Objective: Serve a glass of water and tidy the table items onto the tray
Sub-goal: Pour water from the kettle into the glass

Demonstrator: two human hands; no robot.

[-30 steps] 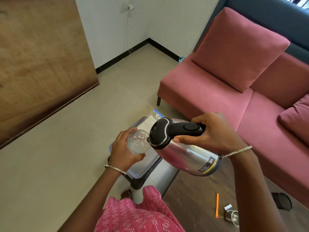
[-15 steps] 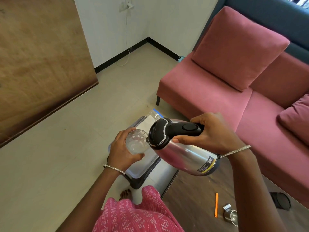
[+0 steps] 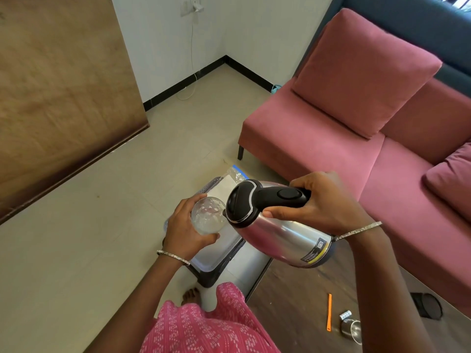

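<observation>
Steel kettle [image 3: 285,240] tipped in right hand [image 3: 323,202], glass [image 3: 207,215] in left hand [image 3: 186,233]

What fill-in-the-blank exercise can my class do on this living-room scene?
The right hand grips the shiny steel kettle by its ____ handle.
The left hand holds a clear round ____ beside the kettle's lid.
A thin ____ stick lies on the dark wooden table.
Missing words: black; glass; orange.
</observation>
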